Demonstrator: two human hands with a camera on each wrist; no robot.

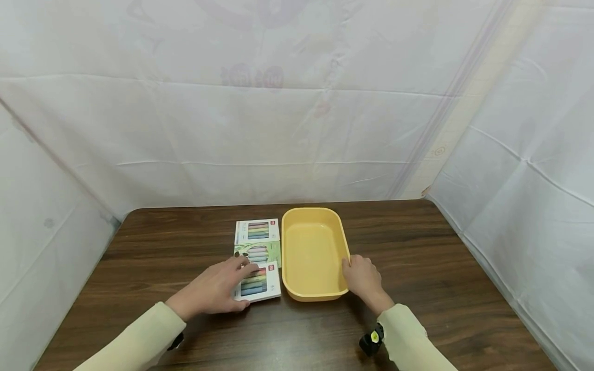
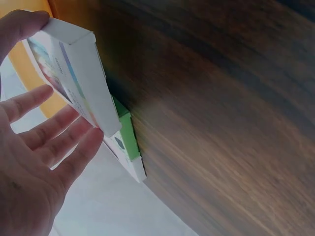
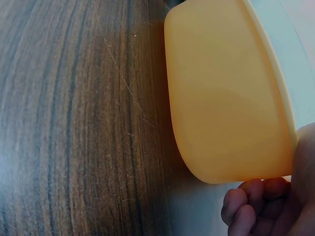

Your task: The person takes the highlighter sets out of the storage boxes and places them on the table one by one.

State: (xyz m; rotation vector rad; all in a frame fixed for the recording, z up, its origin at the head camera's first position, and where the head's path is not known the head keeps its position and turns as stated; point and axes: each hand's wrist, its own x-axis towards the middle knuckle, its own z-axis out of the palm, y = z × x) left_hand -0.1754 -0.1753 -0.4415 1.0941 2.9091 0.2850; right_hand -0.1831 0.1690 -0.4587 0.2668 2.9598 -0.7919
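Observation:
My left hand (image 1: 214, 288) spans the nearest white windowed box of coloured crayon-like sticks (image 1: 271, 283), thumb at its near edge and fingertips toward its far side. In the left wrist view this white box (image 2: 91, 78) stands higher than the green box (image 2: 129, 135) behind it. Beyond it lie the green windowed box (image 1: 274, 251) and another white box (image 1: 241, 232), in a column. At the right, my right hand (image 1: 364, 278) grips the right rim of a yellow plastic bin (image 1: 315, 247), near its front corner. Its fingers (image 3: 253, 191) curl outside the wall.
The dark wooden table (image 1: 445, 257) carries the boxes and bin near its far edge. White patterned sheeting (image 1: 297, 129) hangs behind and at both sides. A black wrist device (image 1: 371, 340) is strapped at the right sleeve.

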